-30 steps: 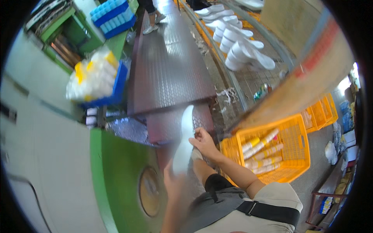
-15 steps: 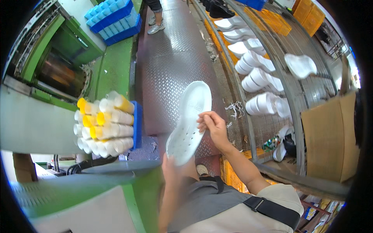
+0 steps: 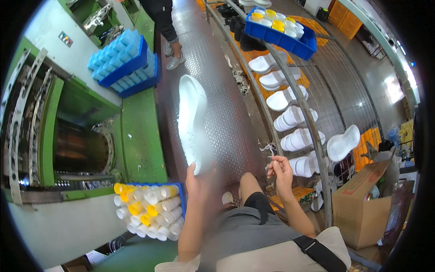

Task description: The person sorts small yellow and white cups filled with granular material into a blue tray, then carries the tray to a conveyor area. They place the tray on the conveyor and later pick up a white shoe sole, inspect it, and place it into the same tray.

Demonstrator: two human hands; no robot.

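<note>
My left hand [image 3: 195, 183] grips a white shoe sole [image 3: 192, 115] by its lower end. The sole stands tilted upward over the walkway, its edge toward me, with small holes in its surface. Part of the hand is smeared by motion. Apart from the sole, to the right, my right hand [image 3: 282, 177] is closed, its thumb against the curled fingers. Whitish stringy scraps [image 3: 267, 147] show just beyond these fingertips; whether the fingers hold any of them I cannot tell.
On the right, a metal rack [image 3: 312, 122] carries stacked white soles [image 3: 294, 118] and a blue crate [image 3: 290, 38] of cups. A cardboard box [image 3: 362, 204] stands nearby. At left are green machinery [image 3: 140, 136], white and yellow cups [image 3: 152, 208] and light-blue cups [image 3: 118, 52]. A person [image 3: 158, 22] stands ahead.
The right hand has let go of the sole and moved right and down. My left hand has kept the sole and swung it left, turning it more edge-on. The view has shifted.
</note>
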